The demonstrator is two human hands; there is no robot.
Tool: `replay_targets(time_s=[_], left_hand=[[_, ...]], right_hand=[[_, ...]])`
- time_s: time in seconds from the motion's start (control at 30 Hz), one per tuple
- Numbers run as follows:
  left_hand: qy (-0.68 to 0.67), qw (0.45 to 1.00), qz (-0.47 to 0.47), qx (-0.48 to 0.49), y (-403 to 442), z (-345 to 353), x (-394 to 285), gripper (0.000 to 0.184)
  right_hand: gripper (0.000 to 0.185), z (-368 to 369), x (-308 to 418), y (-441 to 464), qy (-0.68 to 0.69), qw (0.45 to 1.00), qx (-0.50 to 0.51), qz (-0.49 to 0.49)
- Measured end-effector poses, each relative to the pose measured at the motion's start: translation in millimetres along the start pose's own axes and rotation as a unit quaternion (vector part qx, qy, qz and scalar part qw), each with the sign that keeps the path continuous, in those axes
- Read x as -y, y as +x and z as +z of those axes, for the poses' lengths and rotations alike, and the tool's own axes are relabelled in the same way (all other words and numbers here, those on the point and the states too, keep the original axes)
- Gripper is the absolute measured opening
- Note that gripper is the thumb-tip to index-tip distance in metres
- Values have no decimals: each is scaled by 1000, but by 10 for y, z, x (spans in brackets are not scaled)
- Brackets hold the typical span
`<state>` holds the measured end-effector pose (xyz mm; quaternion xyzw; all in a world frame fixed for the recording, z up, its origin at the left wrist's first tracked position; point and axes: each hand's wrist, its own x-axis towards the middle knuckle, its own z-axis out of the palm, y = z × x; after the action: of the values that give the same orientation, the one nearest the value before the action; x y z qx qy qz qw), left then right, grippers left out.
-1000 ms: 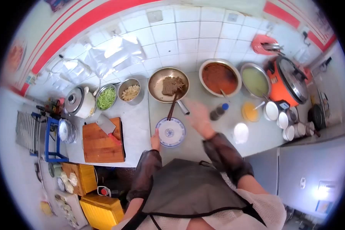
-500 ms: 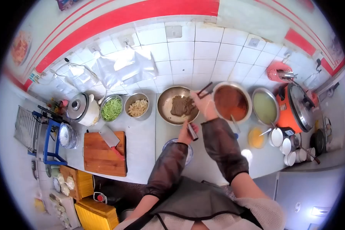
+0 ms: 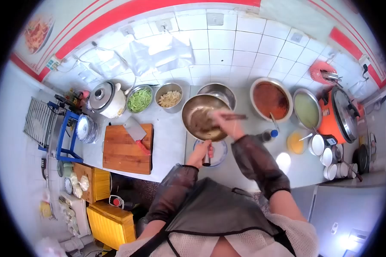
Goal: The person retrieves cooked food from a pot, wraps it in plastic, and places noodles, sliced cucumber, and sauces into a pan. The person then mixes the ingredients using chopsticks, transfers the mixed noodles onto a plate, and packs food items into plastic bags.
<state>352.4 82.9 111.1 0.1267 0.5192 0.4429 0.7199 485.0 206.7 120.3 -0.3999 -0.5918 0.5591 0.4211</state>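
My left hand (image 3: 200, 154) is closed around the dark-tipped handle of a metal pan (image 3: 187, 112), which is tilted above the counter. Inside the pan lies brown food (image 3: 201, 121), partly smeared by motion. Over the pan's right side, my right hand (image 3: 228, 124) holds dark chopsticks (image 3: 238, 116); this hand is blurred. A blue-rimmed plate (image 3: 219, 155) sits beneath the pan's near edge, partly covered. Just behind the pan stands a metal bowl (image 3: 225, 92), its front hidden by the pan.
To the left are diced pieces in a pot (image 3: 169, 99), shredded greens (image 3: 140, 100), a cutting board (image 3: 122, 147) with a cleaver (image 3: 134, 129), and a rice cooker (image 3: 109, 100). To the right are a basin of red sauce (image 3: 268, 100), a bottle (image 3: 268, 135), a green-liquid bowl (image 3: 306, 110) and white cups (image 3: 316, 144).
The pan has come up and toward my body, uncovering the metal bowl behind it. My right hand and the chopsticks have moved down into the pan. The camera view has shifted.
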Motion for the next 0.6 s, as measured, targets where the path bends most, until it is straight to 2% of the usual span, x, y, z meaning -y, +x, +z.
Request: replay_targets(time_s=[0.07, 0.1, 0.13, 0.17, 0.2, 0.23, 0.27, 0.3, 0.33, 0.43, 0.47, 0.5, 0.57, 0.6], left_hand=[[-21, 1000, -6, -11, -81, -230, 117, 20], [-44, 999, -13, -25, -115, -360, 190, 21], [-58, 998, -13, 12, -199, -455, 217, 20], [-61, 998, -19, 7, -288, -495, 308, 20], [-28, 1000, -8, 2, -366, -440, 335, 20], [4, 1000, 8, -1, -427, -375, 304, 20], [22, 999, 7, -48, -516, -344, 241, 19], [17, 998, 9, -52, -548, -437, 239, 19], [-15, 999, 12, -42, -575, -589, 214, 18], [-43, 999, 22, -16, -743, -643, 245, 18], [-15, 999, 30, -21, -779, -577, 280, 19], [14, 999, 43, -26, -785, -554, 266, 19], [-15, 998, 33, -44, -746, -735, 263, 20], [-31, 998, 32, -40, -763, -815, 260, 20]], right_hand=[[21, 38, 105, -286, -161, 975, 99, -114], [21, -43, 87, -298, -165, 975, 102, -112], [20, -115, 61, -268, -68, 996, 56, -24], [18, -101, -5, -292, 33, 997, 6, 68], [18, -15, 30, -330, 27, 996, -62, 66], [18, 99, 27, -439, 26, 996, -58, 65], [20, 233, 15, -607, 55, 997, 26, 41], [23, 330, 7, -727, 85, 990, 112, 20], [23, 328, 10, -701, 85, 989, 118, 19], [21, 128, 51, -565, 101, 993, -44, 43], [21, 287, -28, -659, 97, 990, -33, 92], [22, 433, -190, -790, 111, 989, 22, 98], [20, 489, -220, -855, 21, 996, 84, -7], [20, 448, -148, -803, 23, 996, 84, -7]])
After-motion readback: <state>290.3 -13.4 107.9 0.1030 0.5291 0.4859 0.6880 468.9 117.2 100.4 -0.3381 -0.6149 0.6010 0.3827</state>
